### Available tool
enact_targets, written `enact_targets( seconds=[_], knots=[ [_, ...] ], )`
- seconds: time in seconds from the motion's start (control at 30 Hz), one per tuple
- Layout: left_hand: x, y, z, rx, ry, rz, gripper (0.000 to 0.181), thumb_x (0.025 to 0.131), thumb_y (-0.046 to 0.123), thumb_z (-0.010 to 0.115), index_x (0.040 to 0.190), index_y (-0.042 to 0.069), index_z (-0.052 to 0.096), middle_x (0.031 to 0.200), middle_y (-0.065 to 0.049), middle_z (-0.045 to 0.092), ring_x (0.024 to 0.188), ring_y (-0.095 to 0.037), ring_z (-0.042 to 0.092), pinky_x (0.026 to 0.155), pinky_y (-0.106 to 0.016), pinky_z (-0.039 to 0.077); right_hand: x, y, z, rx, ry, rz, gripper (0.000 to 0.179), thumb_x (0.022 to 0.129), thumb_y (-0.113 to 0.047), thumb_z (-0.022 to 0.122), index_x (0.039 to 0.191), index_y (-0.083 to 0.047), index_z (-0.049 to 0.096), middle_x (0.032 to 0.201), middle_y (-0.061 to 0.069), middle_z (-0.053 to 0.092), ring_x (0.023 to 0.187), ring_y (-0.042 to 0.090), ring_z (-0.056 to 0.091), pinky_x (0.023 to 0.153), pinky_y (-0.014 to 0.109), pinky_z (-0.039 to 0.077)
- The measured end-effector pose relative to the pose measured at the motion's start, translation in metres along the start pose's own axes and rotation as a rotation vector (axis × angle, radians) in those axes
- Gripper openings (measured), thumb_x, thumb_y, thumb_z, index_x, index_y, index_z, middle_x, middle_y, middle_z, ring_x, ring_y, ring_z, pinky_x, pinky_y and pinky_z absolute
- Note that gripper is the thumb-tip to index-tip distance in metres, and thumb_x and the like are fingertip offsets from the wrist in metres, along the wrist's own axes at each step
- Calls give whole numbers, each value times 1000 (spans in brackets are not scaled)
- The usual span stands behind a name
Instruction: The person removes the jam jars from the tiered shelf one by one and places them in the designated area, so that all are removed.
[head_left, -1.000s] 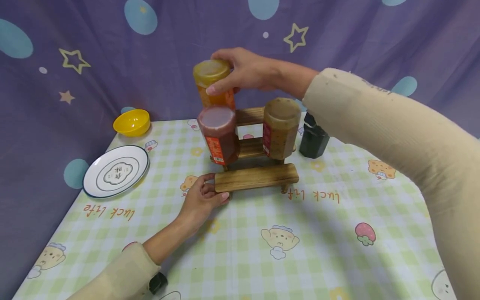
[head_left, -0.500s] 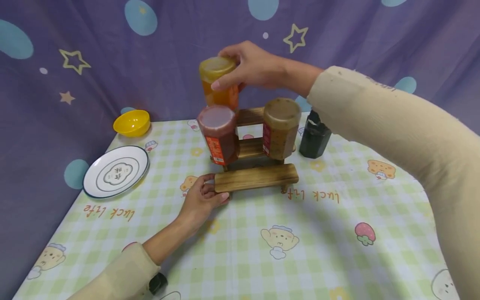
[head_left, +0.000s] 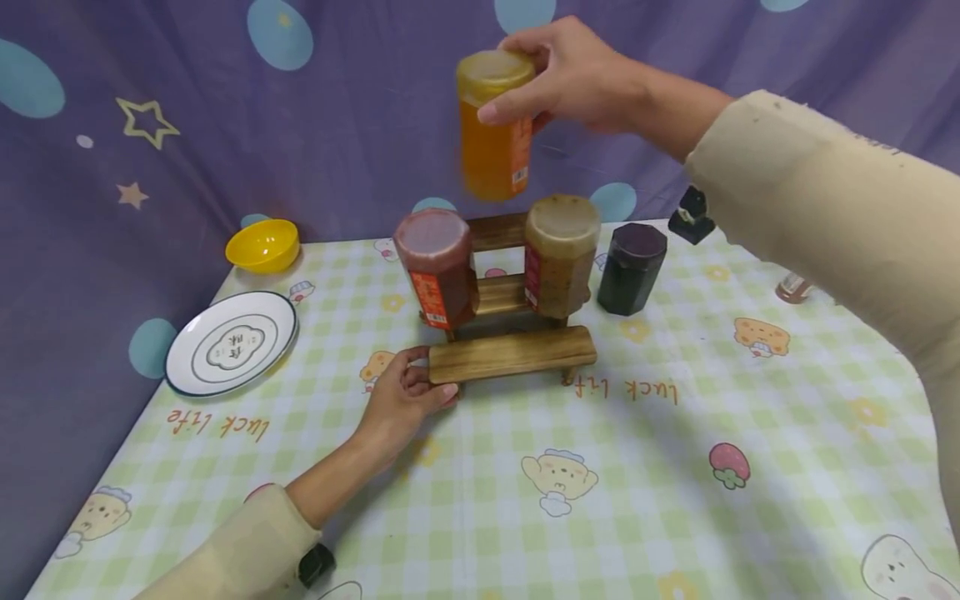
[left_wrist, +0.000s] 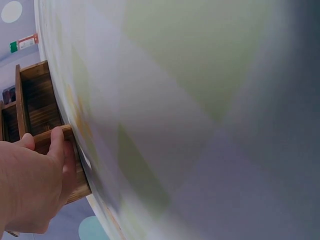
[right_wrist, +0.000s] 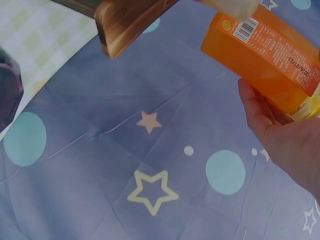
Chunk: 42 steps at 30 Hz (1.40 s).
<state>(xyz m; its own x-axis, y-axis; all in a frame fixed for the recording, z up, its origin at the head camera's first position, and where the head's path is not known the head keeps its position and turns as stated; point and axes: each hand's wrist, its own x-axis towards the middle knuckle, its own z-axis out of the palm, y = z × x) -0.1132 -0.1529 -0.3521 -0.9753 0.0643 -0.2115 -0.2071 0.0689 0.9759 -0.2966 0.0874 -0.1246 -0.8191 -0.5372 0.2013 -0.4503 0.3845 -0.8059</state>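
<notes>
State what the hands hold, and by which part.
Right hand: orange jar, by its upper part. Left hand: wooden rack, by the left end of its front shelf.

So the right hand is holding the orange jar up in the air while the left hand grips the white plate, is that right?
Not quite: the left hand grips the left end of the wooden rack's front step, not the white plate, as the head view shows. The right hand is indeed holding the orange jar up in the air.
</notes>
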Motion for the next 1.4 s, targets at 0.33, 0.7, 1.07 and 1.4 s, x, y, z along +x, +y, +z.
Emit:
enact_targets(
  seconds=[0.33,0.7,1.07,1.4],
  knots=[
    [3,-1,1,-3,1,-3,67,88,-4,67,144,8,32,121,-21,54,105,-26,60,90,-34,57,-16,15,-30,-56,91,106,72,78,-29,81,139,-11,47,121,7,55,105,24,55,95,35,54],
    [1,-2,3,8,8,-2,66,88,-4,67,143,8,33,120,-21,54,102,-25,61,89,-33,57,-54,40,-79,12,168,91,47,84,-16,76,125,-11,54,116,5,55,103,23,55,76,13,56],
    [0,-1,3,-3,10,4,65,88,-4,67,143,6,34,119,-22,54,101,-24,61,90,-33,57,-83,56,-105,51,251,136,46,82,-7,77,122,-8,54,109,4,56,92,16,58,69,9,55],
    [-2,-1,1,-5,11,-3,65,88,-4,67,143,7,34,121,-21,54,104,-26,60,90,-33,57,-112,78,-118,77,336,235,53,79,-9,79,125,-10,52,109,0,58,87,11,62,67,10,56]
  ],
)
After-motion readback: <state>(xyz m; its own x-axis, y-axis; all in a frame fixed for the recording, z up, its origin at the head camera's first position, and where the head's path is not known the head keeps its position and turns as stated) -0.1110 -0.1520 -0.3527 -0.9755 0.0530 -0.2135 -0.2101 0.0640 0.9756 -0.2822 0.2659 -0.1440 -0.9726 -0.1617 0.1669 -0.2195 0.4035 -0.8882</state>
